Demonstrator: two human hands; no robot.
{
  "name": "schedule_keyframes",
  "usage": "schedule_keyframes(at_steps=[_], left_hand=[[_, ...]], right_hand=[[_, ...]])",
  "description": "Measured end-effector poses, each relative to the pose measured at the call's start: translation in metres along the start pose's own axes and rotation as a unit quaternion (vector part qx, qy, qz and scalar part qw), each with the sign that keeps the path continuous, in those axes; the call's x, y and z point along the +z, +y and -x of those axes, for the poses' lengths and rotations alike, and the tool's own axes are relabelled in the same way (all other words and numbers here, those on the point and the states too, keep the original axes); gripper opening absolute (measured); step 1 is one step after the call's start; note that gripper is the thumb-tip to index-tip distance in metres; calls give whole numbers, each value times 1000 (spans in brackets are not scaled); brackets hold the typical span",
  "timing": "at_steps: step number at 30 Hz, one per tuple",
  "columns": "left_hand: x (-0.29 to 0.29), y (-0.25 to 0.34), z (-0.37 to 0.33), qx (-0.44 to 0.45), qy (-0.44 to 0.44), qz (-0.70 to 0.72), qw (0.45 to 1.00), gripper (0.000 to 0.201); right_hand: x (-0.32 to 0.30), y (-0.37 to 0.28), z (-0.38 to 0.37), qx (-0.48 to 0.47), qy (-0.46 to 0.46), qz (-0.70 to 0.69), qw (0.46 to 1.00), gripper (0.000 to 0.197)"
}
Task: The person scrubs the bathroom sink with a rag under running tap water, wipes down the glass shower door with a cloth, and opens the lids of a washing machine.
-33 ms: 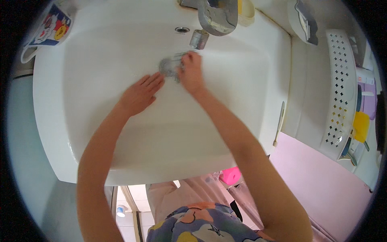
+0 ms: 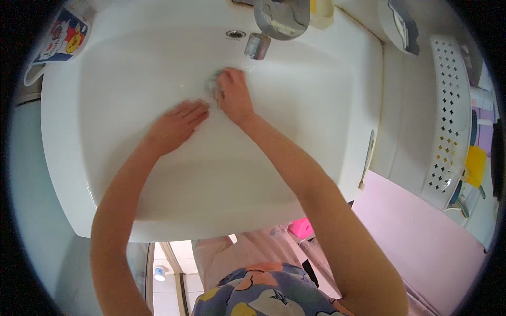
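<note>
A white sink basin [image 2: 295, 121] fills the view, and both my forearms reach into it. My right hand [image 2: 232, 97] is curled over a small grey shiny thing [image 2: 213, 83] on the basin floor, just below the metal faucet [image 2: 282, 18] and its spout tip [image 2: 256, 46]. Most of the grey thing is hidden under my fingers, so I cannot tell what it is. My left hand [image 2: 176, 124] lies flat on the basin floor with its fingers stretched out. Its fingertips almost touch my right hand.
A printed mug [image 2: 58, 37] stands on the rim at the far left. A thin white stick-like item [image 2: 367, 158] lies on the right rim. Further right stand a white perforated basket [image 2: 445, 116] and a yellow item [image 2: 475, 164]. A pink surface [image 2: 421, 231] lies at lower right.
My right hand has slid a little to the left over the grey thing, which now shows less. My left hand has barely moved.
</note>
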State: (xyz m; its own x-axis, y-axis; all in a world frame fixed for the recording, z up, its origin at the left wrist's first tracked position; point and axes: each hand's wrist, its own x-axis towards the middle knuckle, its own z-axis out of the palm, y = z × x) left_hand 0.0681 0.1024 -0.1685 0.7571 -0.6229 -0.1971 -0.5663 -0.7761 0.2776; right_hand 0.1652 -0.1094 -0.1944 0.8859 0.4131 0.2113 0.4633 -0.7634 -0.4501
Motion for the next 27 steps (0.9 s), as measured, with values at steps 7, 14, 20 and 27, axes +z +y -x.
schedule_keyframes(at_steps=[7, 14, 20, 27], left_hand=[[-8, -1, 53, -146, 30, -95, 984, 65], [-12, -1, 42, -142, 14, -102, 985, 64], [-9, -1, 46, -150, 14, -86, 985, 64], [-12, 2, 29, -142, 8, -93, 986, 64]], right_hand=[[-120, 49, -16, -150, -183, 182, 954, 53], [-244, 56, 105, -56, -285, 265, 919, 50], [-197, 14, 119, 17, -454, 127, 882, 44], [-28, 35, 11, -181, -147, 197, 952, 41]])
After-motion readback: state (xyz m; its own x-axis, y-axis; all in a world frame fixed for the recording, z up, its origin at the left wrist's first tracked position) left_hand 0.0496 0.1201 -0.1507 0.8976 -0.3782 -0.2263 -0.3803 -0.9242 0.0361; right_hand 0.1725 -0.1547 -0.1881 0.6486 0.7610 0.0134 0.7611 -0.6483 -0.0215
